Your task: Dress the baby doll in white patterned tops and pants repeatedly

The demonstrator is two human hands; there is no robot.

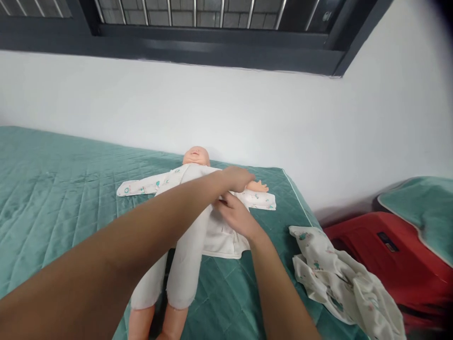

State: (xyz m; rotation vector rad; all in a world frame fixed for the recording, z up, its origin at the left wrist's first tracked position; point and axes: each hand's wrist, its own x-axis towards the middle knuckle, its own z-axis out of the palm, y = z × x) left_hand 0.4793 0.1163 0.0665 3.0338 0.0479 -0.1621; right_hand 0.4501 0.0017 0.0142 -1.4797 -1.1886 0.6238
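Doll [189, 245], one; face up on the green bed cover [71, 189], head toward the wall [159, 104]; lies beneath and beside the fingers. Left hand [239, 179]: over the doll's arm, just short of its bare little hand [257, 186]; fingers curled, grip hidden, cannot tell. Right hand [235, 215]: just below the left, over the shirt [222, 238]; fingers bent, whether pinching cloth cannot tell. Printed sleeve [262, 201]: flat beside the doll's hand. Crumpled printed cloth [343, 278]: at right, near a red case [375, 241].
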